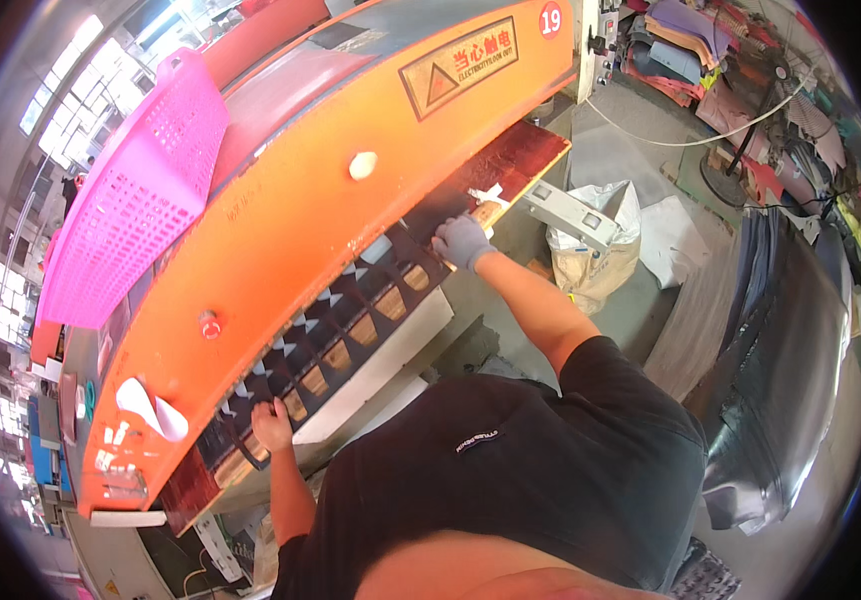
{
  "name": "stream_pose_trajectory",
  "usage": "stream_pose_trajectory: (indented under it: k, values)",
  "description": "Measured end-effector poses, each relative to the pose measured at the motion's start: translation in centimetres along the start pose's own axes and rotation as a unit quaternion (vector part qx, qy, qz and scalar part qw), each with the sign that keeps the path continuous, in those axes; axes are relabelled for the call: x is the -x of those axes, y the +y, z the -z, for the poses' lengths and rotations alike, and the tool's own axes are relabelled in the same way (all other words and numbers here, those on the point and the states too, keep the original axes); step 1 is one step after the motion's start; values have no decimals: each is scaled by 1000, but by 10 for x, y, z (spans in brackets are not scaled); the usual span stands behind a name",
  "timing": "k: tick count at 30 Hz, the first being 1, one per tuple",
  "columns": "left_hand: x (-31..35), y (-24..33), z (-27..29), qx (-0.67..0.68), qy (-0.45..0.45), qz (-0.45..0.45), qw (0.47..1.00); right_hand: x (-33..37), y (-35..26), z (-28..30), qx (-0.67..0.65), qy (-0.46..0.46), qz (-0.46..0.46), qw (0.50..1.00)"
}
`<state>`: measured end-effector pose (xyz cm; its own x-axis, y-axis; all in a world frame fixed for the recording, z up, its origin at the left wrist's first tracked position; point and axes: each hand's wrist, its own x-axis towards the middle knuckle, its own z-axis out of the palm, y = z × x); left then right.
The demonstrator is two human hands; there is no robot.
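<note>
A long black sheet (328, 338) with rows of cut-out openings lies on the wooden board (535, 155) under an orange press beam (300, 190). Wood and pale grey pieces show through its openings. My left hand (271, 427), bare, has its fingers bent over the near edge at the sheet's left end. At the right end my right hand (462, 243), in a grey glove, is closed on the sheet's edge; its fingertips are partly hidden. A white scrap (487, 194) rests on the board just beyond the right hand.
A pink perforated basket (140, 200) stands on top of the machine at left. A red button (210, 325) sits on the beam. Right of the board are a metal bracket (570, 213) and a white sack (595, 265). Stacked dark sheets (780, 360) lie at far right.
</note>
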<state>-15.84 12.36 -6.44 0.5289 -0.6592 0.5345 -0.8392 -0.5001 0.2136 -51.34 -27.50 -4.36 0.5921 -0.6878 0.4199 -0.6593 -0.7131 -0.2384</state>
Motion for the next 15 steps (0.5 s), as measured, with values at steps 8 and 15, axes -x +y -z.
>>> stream_pose_trajectory:
  k: [8, 15]
  values:
    - [45, 10, 22, -14, 8, -24, 1000, 43, 0, 7, 17, -49, -29, 998]
    - [127, 57, 69, -22, 19, -16, 999, 131, -7, 72, -158, -57, -122, 978]
